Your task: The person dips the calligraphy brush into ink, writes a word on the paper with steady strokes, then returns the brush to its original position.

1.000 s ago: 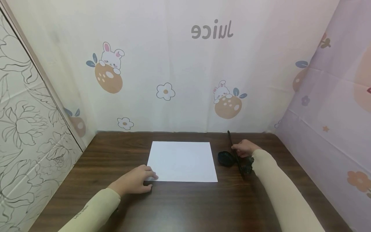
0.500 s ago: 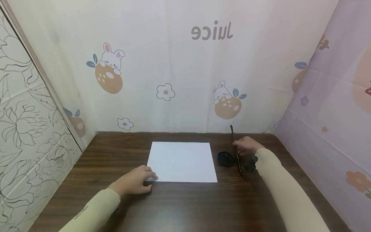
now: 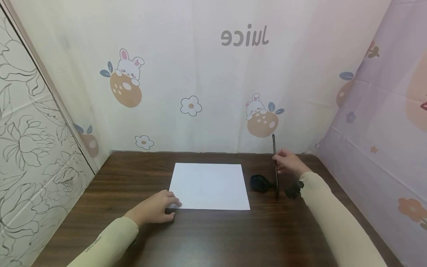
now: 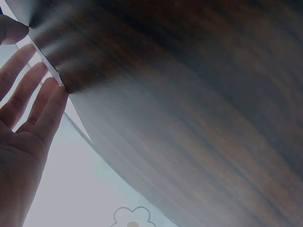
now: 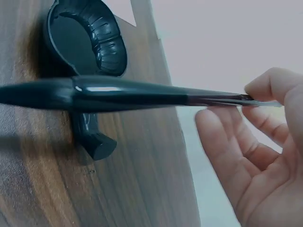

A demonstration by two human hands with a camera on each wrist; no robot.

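In the head view my right hand (image 3: 291, 162) pinches a calligraphy brush (image 3: 276, 176) between thumb and fingers. The brush stands nearly upright, its dark tip down, just right of a black ink dish (image 3: 259, 183). From the right wrist, the brush (image 5: 132, 94) crosses in front of the dish's short handle (image 5: 97, 142); its tip casts a shadow on the table. The dish's hollow (image 5: 73, 38) has ribbed walls and a dark bottom. My left hand (image 3: 151, 208) rests on the near left corner of a white paper sheet (image 3: 210, 187), fingers lightly bent and spread.
The sheet and dish lie on a dark brown wooden table (image 3: 213, 237). A printed curtain (image 3: 213, 74) hangs along the table's back edge, with more patterned cloth to the right. A panel with line-drawn flowers (image 3: 30, 148) stands on the left.
My right hand has moved up and slightly right, bringing the brush from a slant to nearly upright. My left hand, the paper and the dish stay put.
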